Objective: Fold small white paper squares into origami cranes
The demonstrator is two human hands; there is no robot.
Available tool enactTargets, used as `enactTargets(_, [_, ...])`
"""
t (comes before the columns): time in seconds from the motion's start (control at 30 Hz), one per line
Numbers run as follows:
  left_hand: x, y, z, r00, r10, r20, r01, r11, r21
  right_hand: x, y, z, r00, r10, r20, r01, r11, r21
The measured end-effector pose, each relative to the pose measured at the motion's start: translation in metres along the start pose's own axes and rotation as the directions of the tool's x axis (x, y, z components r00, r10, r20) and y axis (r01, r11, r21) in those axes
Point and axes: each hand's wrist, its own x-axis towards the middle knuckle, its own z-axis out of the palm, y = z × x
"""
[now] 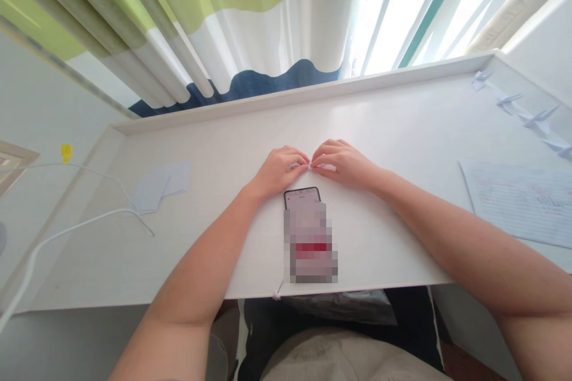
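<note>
Both my hands rest on a white desk (pixel 393 130), fingertips meeting in the middle. My left hand (pixel 279 170) and my right hand (pixel 343 163) have their fingers curled and pinched on a small piece of white paper (pixel 309 165), of which only slivers show between the fingers. Just in front of the hands lies a phone (pixel 308 232), screen up, reaching to the desk's near edge.
A few small white paper squares (pixel 158 185) lie at the left. A lined, written sheet (pixel 522 199) lies at the right, with several small folded paper figures (pixel 529 118) behind it. A white cable (pixel 67 229) runs along the left. Curtains (pixel 232 23) hang behind the desk.
</note>
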Motion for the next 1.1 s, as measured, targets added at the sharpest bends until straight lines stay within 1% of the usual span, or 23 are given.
enactTargets(0.17, [0.000,0.000,0.000,1.000,0.020,0.010,-0.020,1.000,-0.005,0.001,0.000,0.001,1.000,0.013,0.024,-0.013,1.000,0.003])
enactTargets(0.27, [0.001,0.001,0.002,1.000,0.021,-0.023,-0.022,1.000,-0.020,0.002,-0.002,0.003,0.999,0.045,0.010,-0.045,0.999,0.003])
enactTargets(0.33, [0.001,0.002,0.004,0.999,-0.013,-0.047,0.012,0.999,-0.039,0.002,-0.003,0.004,0.996,0.086,-0.014,-0.086,0.996,0.000])
enactTargets(0.43, [0.001,0.004,0.006,0.993,-0.096,-0.072,0.089,0.992,-0.091,0.003,-0.003,0.007,0.987,0.152,-0.056,-0.152,0.988,0.008])
enactTargets(0.63, [0.002,0.011,0.007,0.960,-0.259,-0.108,0.237,0.954,-0.185,0.005,-0.002,0.011,0.967,0.226,-0.116,-0.216,0.972,0.094])
enactTargets(0.77, [0.002,0.013,0.007,0.954,-0.285,-0.090,0.260,0.941,-0.218,0.007,-0.003,0.010,0.943,0.309,-0.124,-0.286,0.942,0.172])
enactTargets(0.87, [0.003,0.013,0.007,0.949,-0.306,-0.077,0.281,0.931,-0.234,0.008,-0.004,0.010,0.932,0.343,-0.119,-0.316,0.927,0.200])
enactTargets(1.0, [0.003,0.013,0.006,0.936,-0.346,-0.062,0.323,0.917,-0.236,0.009,-0.005,0.010,0.924,0.366,-0.113,-0.336,0.916,0.221])
enactTargets(1.1, [0.001,0.013,0.003,0.940,-0.338,-0.040,0.320,0.918,-0.234,0.008,-0.004,0.008,0.931,0.349,-0.104,-0.321,0.921,0.221])
